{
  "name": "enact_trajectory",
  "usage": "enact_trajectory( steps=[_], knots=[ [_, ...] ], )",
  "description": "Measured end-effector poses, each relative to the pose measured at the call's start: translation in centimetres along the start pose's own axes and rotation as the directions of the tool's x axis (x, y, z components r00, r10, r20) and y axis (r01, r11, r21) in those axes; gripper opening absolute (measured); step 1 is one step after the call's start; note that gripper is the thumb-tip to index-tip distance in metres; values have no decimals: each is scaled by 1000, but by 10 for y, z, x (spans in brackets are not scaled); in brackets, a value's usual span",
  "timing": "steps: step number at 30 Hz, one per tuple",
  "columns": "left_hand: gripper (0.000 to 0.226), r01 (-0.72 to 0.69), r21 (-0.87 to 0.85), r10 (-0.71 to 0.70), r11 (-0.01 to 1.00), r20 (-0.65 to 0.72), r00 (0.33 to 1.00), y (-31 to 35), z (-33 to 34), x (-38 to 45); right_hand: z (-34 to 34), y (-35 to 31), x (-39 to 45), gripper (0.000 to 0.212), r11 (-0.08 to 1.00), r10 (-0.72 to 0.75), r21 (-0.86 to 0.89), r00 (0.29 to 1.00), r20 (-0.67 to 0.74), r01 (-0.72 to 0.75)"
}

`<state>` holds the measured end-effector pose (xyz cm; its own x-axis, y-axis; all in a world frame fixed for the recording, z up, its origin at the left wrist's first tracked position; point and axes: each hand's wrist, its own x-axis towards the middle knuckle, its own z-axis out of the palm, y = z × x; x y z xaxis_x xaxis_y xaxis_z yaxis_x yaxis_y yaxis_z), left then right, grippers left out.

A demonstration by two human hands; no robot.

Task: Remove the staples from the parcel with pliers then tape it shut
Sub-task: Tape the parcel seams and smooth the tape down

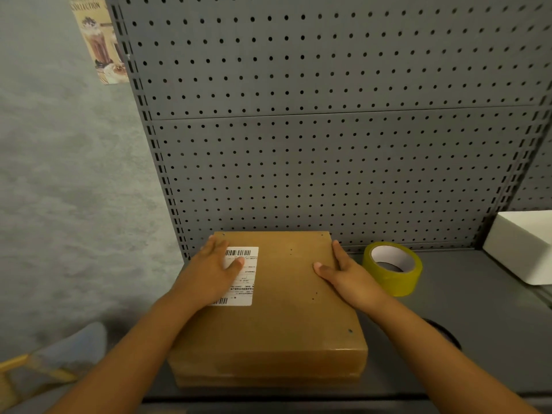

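Both forearms were extended over the parcel [280,297], which lay on the shelf [478,309] at 6 o'clock. The left hand [209,271] and right hand [348,274] were laid flat, fingers straight, probably steadying it. A tape roll [392,268] stood at 3 o'clock, within reach. No pliers were visible.

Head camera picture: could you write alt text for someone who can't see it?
Seen from above, a person's left hand and right hand rest on top of a brown cardboard parcel with a white shipping label, lying on a grey shelf. A roll of yellowish tape stands right of the parcel, before a grey pegboard. No pliers show.
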<state>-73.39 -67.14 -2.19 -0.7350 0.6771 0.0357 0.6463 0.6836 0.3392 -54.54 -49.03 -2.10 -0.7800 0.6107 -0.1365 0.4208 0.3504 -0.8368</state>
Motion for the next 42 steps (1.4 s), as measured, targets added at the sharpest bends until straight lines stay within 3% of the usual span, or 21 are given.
enact_trajectory(
  steps=[8, 12, 15, 17, 19, 21, 23, 25, 27, 28, 31, 36, 39, 42],
  knots=[
    [66, 34, 53, -33, 998, -23, 999, 2, 4, -4, 4, 6, 0, 77, 998, -50, 49, 999, -18, 51],
    [66, 44, 29, -44, 999, -10, 999, 6, -3, -4, -6, 8, 3, 71, 994, -99, -46, 995, -4, 99],
    [60, 30, 43, -29, 999, -27, 999, 11, -7, -5, -34, 22, 4, 55, 986, -159, -70, 971, -177, 149],
    [52, 14, -4, -14, 1000, -64, 998, 17, -10, -3, -56, 41, 4, 48, 975, -171, -189, 946, -274, 121],
    [45, -41, -95, 33, 995, -85, 996, 28, -9, -2, -72, 62, 6, 50, 921, -119, -389, 965, -233, 20],
    [39, -130, -160, 119, 979, -75, 990, 45, -6, -2, -78, 76, 6, 57, 793, -12, -604, 989, -145, -79],
    [38, -222, -179, 220, 959, -29, 975, 64, -1, -3, -79, 79, 4, 58, 645, -27, -762, 994, -110, -67],
    [38, -287, -171, 294, 943, 15, 956, 79, 4, -2, -81, 77, 3, 53, 568, -91, -822, 989, -118, -45],
    [37, -302, -198, 313, 933, 28, 949, 88, 5, 1, -82, 74, 4, 47, 605, -126, -795, 981, -148, -43],
    [36, -299, -229, 312, 926, 24, 950, 93, 5, 3, -83, 71, 4, 44, 684, -134, -729, 976, -173, -35],
    [35, -296, -320, 317, 900, 15, 948, 107, 0, 8, -81, 50, -3, 45, 931, -153, -359, 958, -242, 58],
    [44, -231, -550, 307, 803, 48, 951, 125, -6, 21, -71, 8, -13, 16, 941, -319, -174, 934, -162, 292],
    [46, -193, -625, 285, 756, 49, 957, 133, -9, 21, -63, -11, -20, 14, 925, -371, -131, 923, -107, 357],
    [32, -166, -670, 232, 723, 10, 973, 132, -15, 22, -56, -22, -22, 16, 912, -398, -144, 913, -92, 384]
  ],
)
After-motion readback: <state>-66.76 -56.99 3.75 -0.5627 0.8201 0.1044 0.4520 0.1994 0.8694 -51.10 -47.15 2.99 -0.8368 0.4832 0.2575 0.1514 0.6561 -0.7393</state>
